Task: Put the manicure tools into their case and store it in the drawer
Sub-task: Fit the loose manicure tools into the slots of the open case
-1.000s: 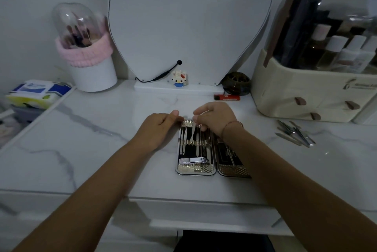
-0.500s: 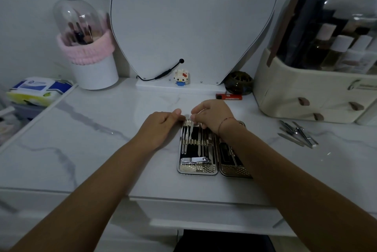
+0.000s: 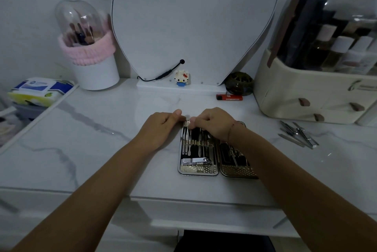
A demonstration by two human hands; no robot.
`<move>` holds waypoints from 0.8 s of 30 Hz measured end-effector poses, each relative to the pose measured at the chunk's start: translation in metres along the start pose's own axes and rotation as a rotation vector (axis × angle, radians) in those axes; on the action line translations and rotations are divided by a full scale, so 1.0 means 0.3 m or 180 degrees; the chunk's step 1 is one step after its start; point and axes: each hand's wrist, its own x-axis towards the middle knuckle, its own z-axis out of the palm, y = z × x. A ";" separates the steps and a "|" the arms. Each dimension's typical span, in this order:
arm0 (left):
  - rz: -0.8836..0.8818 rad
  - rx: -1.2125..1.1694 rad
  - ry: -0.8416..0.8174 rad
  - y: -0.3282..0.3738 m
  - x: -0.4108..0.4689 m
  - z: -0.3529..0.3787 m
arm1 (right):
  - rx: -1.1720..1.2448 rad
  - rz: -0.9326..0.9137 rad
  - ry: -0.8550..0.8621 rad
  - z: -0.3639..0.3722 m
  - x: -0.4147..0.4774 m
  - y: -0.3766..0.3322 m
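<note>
We see the manicure case (image 3: 199,153) lying open flat near the front edge of the marble tabletop (image 3: 102,149), metal tools strapped in its left half. Left hand (image 3: 163,127) rests at the case's top-left corner, fingers curled together, thumb on the rim. Right hand (image 3: 214,123) covers the top edge, fingers bunched; whether they pinch a tool we cannot tell. Loose tools (image 3: 298,133) lie well apart on the right.
</note>
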 end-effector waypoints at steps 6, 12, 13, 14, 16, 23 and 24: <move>-0.0059 -0.0029 0.0061 0.005 -0.004 0.001 | -0.0150 -0.0479 0.0123 -0.002 -0.040 0.014; -0.0158 -0.0165 0.0107 0.011 -0.006 0.005 | 0.0026 0.0143 0.1482 -0.196 -0.155 0.179; -0.0178 -0.0214 0.0137 0.013 -0.006 0.006 | -0.0117 0.0338 0.1633 -0.243 -0.185 0.230; -0.0187 -0.0228 0.0162 0.013 -0.006 0.008 | -0.0242 0.0518 0.1718 -0.283 -0.216 0.277; -0.0198 -0.0211 0.0185 0.015 -0.006 0.009 | -0.0551 0.0838 0.1711 -0.335 -0.273 0.355; -0.0235 -0.0313 0.0219 0.004 -0.004 0.016 | -0.1050 0.1017 0.1314 -0.365 -0.347 0.425; -0.0253 -0.0328 0.0236 0.000 -0.003 0.018 | -0.1067 0.1002 0.1263 -0.368 -0.346 0.425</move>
